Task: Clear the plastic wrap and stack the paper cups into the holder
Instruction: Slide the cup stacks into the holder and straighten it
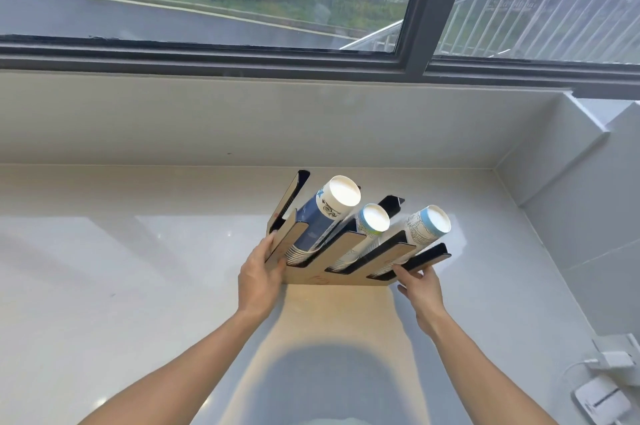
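Observation:
A wood-and-black cup holder [346, 280] with slanted slots stands on the white counter. Three stacks of paper cups lean in its slots: a blue-printed stack [322, 216] on the left, a narrower stack [370, 227] in the middle, and a white-and-light-blue stack [426, 227] on the right. The leftmost slot [289, 199] holds nothing. My left hand [259, 272] grips the holder's left front corner. At the right front corner, my right hand [420, 287] holds the black edge. No plastic wrap is visible.
The white counter [138, 268] runs to a low wall under a large window. A tiled side wall [571, 199] closes the right side. White chargers and a cable [602, 386] lie at the right front corner.

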